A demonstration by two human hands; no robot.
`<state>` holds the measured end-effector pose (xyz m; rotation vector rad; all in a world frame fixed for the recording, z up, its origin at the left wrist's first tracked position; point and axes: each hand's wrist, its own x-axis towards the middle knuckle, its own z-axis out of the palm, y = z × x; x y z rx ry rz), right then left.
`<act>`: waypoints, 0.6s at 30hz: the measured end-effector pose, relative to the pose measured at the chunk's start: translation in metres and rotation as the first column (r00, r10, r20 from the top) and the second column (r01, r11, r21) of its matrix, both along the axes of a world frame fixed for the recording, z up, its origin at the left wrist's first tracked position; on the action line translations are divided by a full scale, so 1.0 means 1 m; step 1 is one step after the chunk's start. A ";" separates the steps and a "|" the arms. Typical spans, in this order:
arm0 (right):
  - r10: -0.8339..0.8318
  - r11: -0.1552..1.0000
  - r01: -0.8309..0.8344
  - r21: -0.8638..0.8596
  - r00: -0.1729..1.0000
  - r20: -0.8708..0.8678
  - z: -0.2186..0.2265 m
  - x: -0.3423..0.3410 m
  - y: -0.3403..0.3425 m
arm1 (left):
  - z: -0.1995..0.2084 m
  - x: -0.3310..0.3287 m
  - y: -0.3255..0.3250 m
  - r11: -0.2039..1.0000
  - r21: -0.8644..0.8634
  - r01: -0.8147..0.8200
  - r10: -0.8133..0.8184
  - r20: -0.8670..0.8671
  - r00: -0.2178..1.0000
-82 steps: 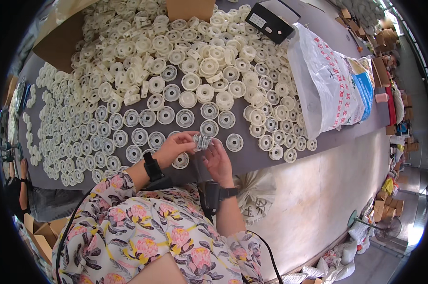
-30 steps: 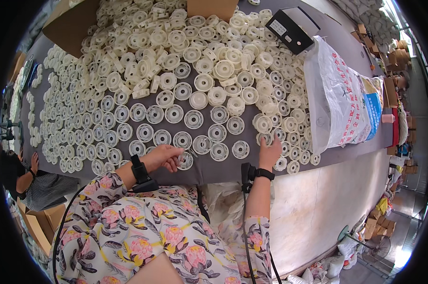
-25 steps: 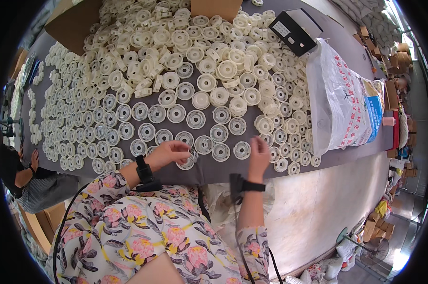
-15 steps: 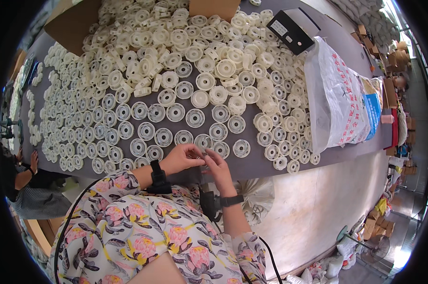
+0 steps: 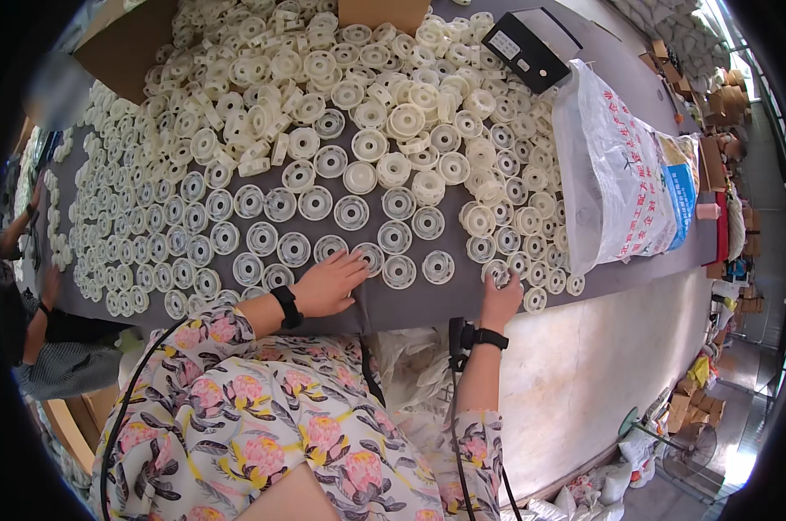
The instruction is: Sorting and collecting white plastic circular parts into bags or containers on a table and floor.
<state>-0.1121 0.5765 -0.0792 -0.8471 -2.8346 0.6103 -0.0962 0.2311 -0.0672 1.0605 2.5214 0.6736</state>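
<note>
A grey-topped table point(image 5: 462, 300) is seen running across the upper half of the frame, covered with cream-white round plastic discs point(image 5: 315, 204) laid flat in loose rows on the left and heaped thickly toward the top centre.

The left hand point(image 5: 328, 282) is laid flat on the table near the frame's centre, palm down and fingers spread open; nothing is gripped. Its fingertips point(image 5: 358, 260) are set against a single ringed disc point(image 5: 369, 257) at the near edge of the rows. Two further discs point(image 5: 399, 272) are lined up just to the right of that one.

The right hand point(image 5: 500, 300) is placed right of centre at the table's near edge, fingers curled over a small disc point(image 5: 497, 273) at the lower edge of the right-hand cluster. Whether that disc is actually pinched or only touched cannot be told from this view.

A black band is worn on each wrist, and floral sleeves are seen filling the lower left of the frame.

A white woven sack point(image 5: 623, 178) with coloured print is lying on the table at the right. A black box-shaped device point(image 5: 532, 48) is resting at the top, just above the sack. A brown cardboard box point(image 5: 124, 48) is seen in the upper left corner.
</note>
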 end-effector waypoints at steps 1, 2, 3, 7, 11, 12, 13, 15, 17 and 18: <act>0.035 0.996 -0.038 0.082 0.999 0.033 -0.006 -0.002 0.007 | -0.001 0.000 -0.001 1.000 -0.018 -0.007 0.007 0.026 1.000; 0.068 0.984 -0.078 0.161 0.995 0.069 -0.013 -0.002 0.012 | 0.000 0.001 -0.001 1.000 -0.019 -0.009 0.009 0.025 1.000; 0.078 0.984 -0.088 0.155 0.994 0.071 -0.011 -0.005 0.007 | 0.001 0.003 -0.004 1.000 0.001 -0.017 0.017 0.029 0.999; 0.003 0.984 -0.019 0.177 0.996 0.092 -0.013 -0.005 -0.002 | 0.003 0.005 -0.017 0.989 0.110 -0.096 0.090 0.059 0.994; 0.126 0.963 -0.053 0.264 0.955 -0.269 -0.010 0.011 -0.012 | 0.006 0.008 -0.045 0.961 0.200 -0.192 0.181 0.069 0.981; 0.141 0.965 -0.069 0.255 0.952 -0.273 -0.002 0.012 -0.024 | 0.009 0.009 -0.055 0.942 0.172 -0.287 0.284 0.040 0.958; 0.107 0.994 -0.108 0.006 0.973 -0.202 0.010 0.015 -0.043 | 0.010 0.009 -0.065 0.913 0.149 -0.380 0.383 0.009 0.924; 0.179 0.924 -0.221 -0.314 0.971 -0.158 0.018 0.026 -0.083 | 0.002 0.003 -0.082 0.884 0.117 -0.453 0.457 -0.014 0.889; 0.369 0.849 -0.417 -0.324 0.908 -0.200 0.011 0.042 -0.121 | -0.001 -0.009 -0.097 0.882 0.068 -0.467 0.471 -0.068 0.880; 0.471 0.817 -0.509 -0.272 0.860 -0.195 0.002 0.046 -0.134 | -0.002 -0.019 -0.098 0.900 0.029 -0.434 0.434 -0.103 0.895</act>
